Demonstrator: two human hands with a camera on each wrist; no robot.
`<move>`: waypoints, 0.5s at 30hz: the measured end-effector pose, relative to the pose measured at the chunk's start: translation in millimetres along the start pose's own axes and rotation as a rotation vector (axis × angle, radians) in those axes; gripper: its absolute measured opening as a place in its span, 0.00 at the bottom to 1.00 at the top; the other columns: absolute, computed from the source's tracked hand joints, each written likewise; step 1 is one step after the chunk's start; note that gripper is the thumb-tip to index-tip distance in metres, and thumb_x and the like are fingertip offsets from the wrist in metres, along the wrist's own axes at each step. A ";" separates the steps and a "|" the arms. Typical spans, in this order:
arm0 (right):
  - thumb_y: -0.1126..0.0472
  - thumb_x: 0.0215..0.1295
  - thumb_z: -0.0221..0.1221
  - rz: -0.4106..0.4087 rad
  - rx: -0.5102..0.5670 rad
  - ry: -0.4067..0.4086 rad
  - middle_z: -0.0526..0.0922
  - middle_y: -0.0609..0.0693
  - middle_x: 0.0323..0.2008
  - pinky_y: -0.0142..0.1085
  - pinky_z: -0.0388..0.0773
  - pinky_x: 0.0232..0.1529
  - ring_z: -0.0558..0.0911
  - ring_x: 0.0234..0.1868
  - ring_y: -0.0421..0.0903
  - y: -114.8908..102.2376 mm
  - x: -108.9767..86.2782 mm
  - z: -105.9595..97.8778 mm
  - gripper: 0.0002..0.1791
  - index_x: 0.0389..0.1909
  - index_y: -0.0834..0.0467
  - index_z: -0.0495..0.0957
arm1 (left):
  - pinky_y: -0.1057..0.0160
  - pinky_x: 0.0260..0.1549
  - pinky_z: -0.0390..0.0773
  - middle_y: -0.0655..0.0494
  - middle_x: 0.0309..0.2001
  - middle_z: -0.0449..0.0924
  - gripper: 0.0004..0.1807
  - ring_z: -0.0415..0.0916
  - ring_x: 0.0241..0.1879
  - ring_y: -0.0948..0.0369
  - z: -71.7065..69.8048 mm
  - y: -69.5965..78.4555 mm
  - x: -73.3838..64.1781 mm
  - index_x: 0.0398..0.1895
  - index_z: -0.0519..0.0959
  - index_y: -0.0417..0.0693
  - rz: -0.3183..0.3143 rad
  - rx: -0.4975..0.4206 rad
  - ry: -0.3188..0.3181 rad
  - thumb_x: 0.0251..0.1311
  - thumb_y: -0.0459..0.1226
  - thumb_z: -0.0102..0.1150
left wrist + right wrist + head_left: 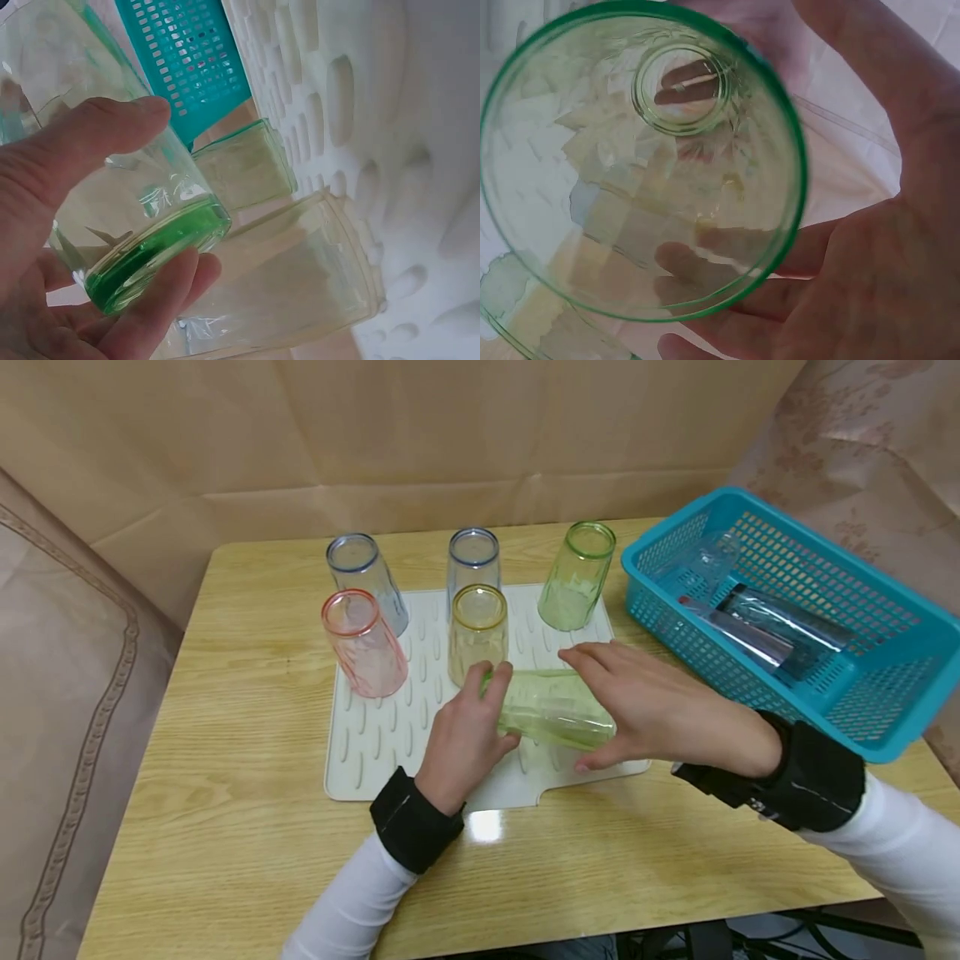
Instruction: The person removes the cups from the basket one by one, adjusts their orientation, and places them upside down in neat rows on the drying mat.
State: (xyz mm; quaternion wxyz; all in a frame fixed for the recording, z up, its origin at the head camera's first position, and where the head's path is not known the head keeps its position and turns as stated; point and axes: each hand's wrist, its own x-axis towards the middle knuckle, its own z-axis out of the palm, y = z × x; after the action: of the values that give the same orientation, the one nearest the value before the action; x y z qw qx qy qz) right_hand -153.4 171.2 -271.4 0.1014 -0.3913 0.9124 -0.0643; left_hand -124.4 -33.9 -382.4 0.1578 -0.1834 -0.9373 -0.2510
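My left hand (467,735) grips a light green drinking glass (546,700) near its thick base, thumb on one side and fingers on the other. The glass lies sideways above the mat, its mouth to the right. Around the mouth end is my right hand (660,706), thumb and fingers spread; the right wrist view shows the green rim (804,161) with fingers behind it, and contact is unclear. Just behind the held glass a yellow glass (477,639) stands on the white ridged mat (375,760). A pink glass (367,652) stands to its left.
Two bluish glasses (369,581) (474,560) and another green glass (576,581) stand along the mat's back. At the right, a blue plastic basket (750,693) holds several clear and dark glasses (783,618). A curtain hangs behind the wooden table (225,693).
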 end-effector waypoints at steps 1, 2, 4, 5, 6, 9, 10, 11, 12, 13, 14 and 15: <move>0.41 0.39 0.76 0.007 -0.005 -0.002 0.70 0.66 0.60 0.55 0.65 0.61 0.68 0.61 0.62 -0.6 1.3 0.0 0.59 0.65 0.71 0.62 | 0.54 0.20 0.80 0.39 0.53 0.70 0.47 0.78 0.26 0.50 -0.2 0.7 0.6 0.62 0.68 0.38 0.002 0.011 -0.001 0.34 0.36 0.81; 0.41 0.38 0.76 0.013 -0.009 -0.003 0.70 0.66 0.60 0.54 0.65 0.61 0.69 0.61 0.62 -1.0 2.7 0.0 0.59 0.65 0.72 0.62 | 0.55 0.20 0.80 0.39 0.54 0.70 0.47 0.79 0.27 0.50 -0.5 1.4 1.2 0.62 0.68 0.38 0.005 0.022 -0.003 0.34 0.36 0.81; 0.42 0.38 0.77 0.030 -0.006 -0.011 0.70 0.66 0.59 0.54 0.66 0.60 0.69 0.60 0.62 -1.8 5.7 0.7 0.58 0.64 0.73 0.63 | 0.55 0.18 0.79 0.38 0.54 0.69 0.47 0.79 0.27 0.49 -0.5 2.8 2.5 0.62 0.68 0.39 0.010 0.042 -0.010 0.34 0.36 0.81; 0.43 0.38 0.77 0.037 -0.003 -0.016 0.71 0.66 0.59 0.54 0.67 0.60 0.70 0.60 0.62 -2.0 7.3 1.5 0.58 0.64 0.73 0.63 | 0.55 0.18 0.79 0.38 0.54 0.69 0.47 0.79 0.27 0.49 -0.3 3.4 3.1 0.62 0.68 0.39 0.014 0.054 -0.012 0.34 0.36 0.81; 0.43 0.38 0.77 0.048 0.002 -0.022 0.71 0.66 0.59 0.53 0.68 0.59 0.70 0.60 0.62 -2.1 8.8 2.3 0.57 0.64 0.73 0.63 | 0.55 0.17 0.79 0.38 0.55 0.69 0.47 0.79 0.27 0.49 -0.2 4.1 3.8 0.62 0.68 0.39 0.018 0.064 -0.015 0.34 0.36 0.82; 0.44 0.40 0.76 0.078 0.034 -0.046 0.72 0.65 0.58 0.52 0.70 0.57 0.72 0.58 0.61 -2.6 13.0 5.9 0.55 0.63 0.73 0.64 | 0.56 0.15 0.78 0.38 0.55 0.69 0.47 0.78 0.27 0.50 -0.5 6.6 5.5 0.61 0.68 0.40 0.036 0.096 -0.022 0.33 0.37 0.82; 0.44 0.41 0.76 0.089 0.043 -0.056 0.72 0.65 0.58 0.52 0.70 0.57 0.72 0.58 0.60 -2.8 14.3 6.9 0.55 0.63 0.73 0.64 | 0.56 0.15 0.77 0.39 0.55 0.68 0.47 0.78 0.27 0.50 -0.7 7.3 5.9 0.61 0.68 0.40 0.041 0.109 -0.025 0.33 0.37 0.82; 0.44 0.41 0.76 0.098 0.053 -0.066 0.72 0.65 0.57 0.52 0.71 0.56 0.72 0.57 0.60 -3.1 15.7 7.8 0.54 0.63 0.73 0.64 | 0.57 0.14 0.77 0.39 0.55 0.68 0.47 0.78 0.26 0.51 -0.7 8.0 6.3 0.61 0.68 0.40 0.048 0.120 -0.029 0.34 0.38 0.82; 0.44 0.41 0.76 0.104 0.058 -0.073 0.72 0.64 0.56 0.51 0.71 0.55 0.73 0.56 0.60 -3.2 17.1 8.7 0.54 0.63 0.72 0.64 | 0.58 0.14 0.77 0.39 0.55 0.68 0.47 0.78 0.26 0.52 -0.9 8.7 6.6 0.61 0.68 0.40 0.053 0.132 -0.033 0.34 0.38 0.82; 0.44 0.42 0.76 0.105 0.061 -0.078 0.73 0.64 0.55 0.51 0.72 0.54 0.73 0.55 0.59 -3.5 18.4 9.5 0.53 0.62 0.72 0.65 | 0.58 0.14 0.76 0.39 0.55 0.68 0.47 0.77 0.26 0.52 -1.1 9.4 6.9 0.61 0.69 0.40 0.058 0.144 -0.036 0.34 0.39 0.82; 0.45 0.41 0.76 0.108 0.060 -0.085 0.73 0.63 0.54 0.50 0.73 0.53 0.73 0.54 0.59 -3.8 19.9 10.2 0.53 0.62 0.73 0.65 | 0.59 0.13 0.76 0.39 0.55 0.68 0.47 0.77 0.26 0.53 -1.4 10.2 7.1 0.61 0.69 0.40 0.062 0.157 -0.039 0.34 0.39 0.82; 0.46 0.41 0.76 0.109 0.059 -0.091 0.74 0.63 0.53 0.50 0.73 0.53 0.74 0.53 0.58 -4.1 21.3 11.0 0.52 0.61 0.73 0.65 | 0.59 0.13 0.76 0.39 0.55 0.68 0.47 0.77 0.26 0.53 -1.7 10.9 7.5 0.61 0.69 0.40 0.066 0.171 -0.039 0.34 0.40 0.82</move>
State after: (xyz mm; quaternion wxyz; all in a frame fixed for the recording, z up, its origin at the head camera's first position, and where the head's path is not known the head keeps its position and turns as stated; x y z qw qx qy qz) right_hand -162.3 152.5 -284.1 0.1576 -0.3406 0.9244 -0.0675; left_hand -126.1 -24.1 -373.6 0.1627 -0.2050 -0.9516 -0.1610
